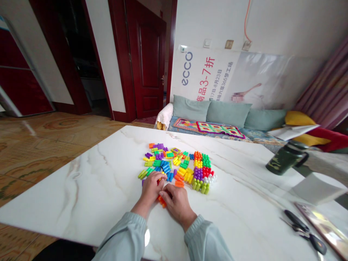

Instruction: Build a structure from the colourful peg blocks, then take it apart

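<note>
Both my hands rest on a white marble table [89, 188], close together at the near edge of a pile of small coloured plastic blocks [165, 163]. My left hand [151, 188] has its fingers curled over red and orange blocks [162, 201]. My right hand [176, 201] is curled too and touches the same orange pieces. A joined patch of round-topped blocks [202, 170] in orange, green, purple, red, white and yellow-green lies just right of the pile.
A dark green mug [288, 157] lies on its side at the table's right. Black scissors [303, 228] and a shiny flat item [323, 226] sit at the near right edge. A sofa [225, 116] with cushions stands behind the table.
</note>
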A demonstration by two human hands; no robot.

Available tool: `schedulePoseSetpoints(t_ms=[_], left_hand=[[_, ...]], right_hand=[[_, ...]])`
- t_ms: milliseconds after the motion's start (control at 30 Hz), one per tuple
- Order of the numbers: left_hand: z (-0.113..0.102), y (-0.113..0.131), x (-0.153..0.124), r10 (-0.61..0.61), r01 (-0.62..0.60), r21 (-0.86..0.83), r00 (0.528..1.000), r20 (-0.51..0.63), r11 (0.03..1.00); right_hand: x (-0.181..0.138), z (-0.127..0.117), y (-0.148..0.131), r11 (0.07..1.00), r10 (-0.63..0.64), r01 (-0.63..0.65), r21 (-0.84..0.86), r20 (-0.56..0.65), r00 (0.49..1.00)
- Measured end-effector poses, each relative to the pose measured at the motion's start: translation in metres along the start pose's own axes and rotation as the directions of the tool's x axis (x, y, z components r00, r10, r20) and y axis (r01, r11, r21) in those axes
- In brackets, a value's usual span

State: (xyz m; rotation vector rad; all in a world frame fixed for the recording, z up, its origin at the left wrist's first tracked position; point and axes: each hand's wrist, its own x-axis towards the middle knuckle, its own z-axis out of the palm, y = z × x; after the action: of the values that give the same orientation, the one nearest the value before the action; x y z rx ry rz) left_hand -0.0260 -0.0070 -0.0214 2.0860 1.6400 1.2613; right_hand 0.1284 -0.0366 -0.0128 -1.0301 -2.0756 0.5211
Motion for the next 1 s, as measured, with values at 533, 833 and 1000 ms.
schedulePoseSetpoints(t_ms=[533,833,1000], left_hand=[[-0.0017,0.0022,0.0003,-0.003,0.003,0.001,1.0,-0.002,1.0],[-0.0031,0.0046,0.0007,-0.012,0.012,-0.001,1.0,-0.003,1.0],[-0.0035,0.0049,0.0006,-0.018,0.018,0.0,1.0,0.008,1.0]], right_hand=[[0.0003,-0.0018,-0.0023,1.0,-0.005,0.005,-0.03,0.001,1.0],[0.0001,-0.0021,-0.0028,1.0,0.0,0.0,-0.031,0.002,1.0],[-0.0003,-0.0016,-0.0023,1.0,0.005,-0.005,-0.027,0.007,1.0]])
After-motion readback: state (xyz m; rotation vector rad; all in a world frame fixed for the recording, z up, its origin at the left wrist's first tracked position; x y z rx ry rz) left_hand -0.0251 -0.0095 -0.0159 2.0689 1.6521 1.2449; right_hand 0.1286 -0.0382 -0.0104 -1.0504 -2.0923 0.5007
